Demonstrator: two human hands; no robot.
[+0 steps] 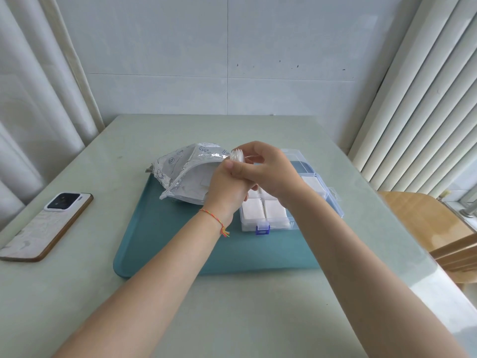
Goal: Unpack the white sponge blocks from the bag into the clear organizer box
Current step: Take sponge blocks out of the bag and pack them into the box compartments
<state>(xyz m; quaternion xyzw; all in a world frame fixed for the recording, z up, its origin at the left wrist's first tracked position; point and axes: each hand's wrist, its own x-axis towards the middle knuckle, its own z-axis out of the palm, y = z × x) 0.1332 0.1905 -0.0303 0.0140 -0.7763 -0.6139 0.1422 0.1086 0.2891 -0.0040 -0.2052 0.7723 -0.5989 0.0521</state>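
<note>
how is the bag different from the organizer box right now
The bag is soft, crinkled foil, opaque, printed with small drawings; the organizer box is rigid clear plastic with a blue latch. The bag lies slumped on its side, mouth gaping toward the hands; the box sits flat, lid open, white sponge blocks showing in its compartments. Both rest on the teal tray.
</note>
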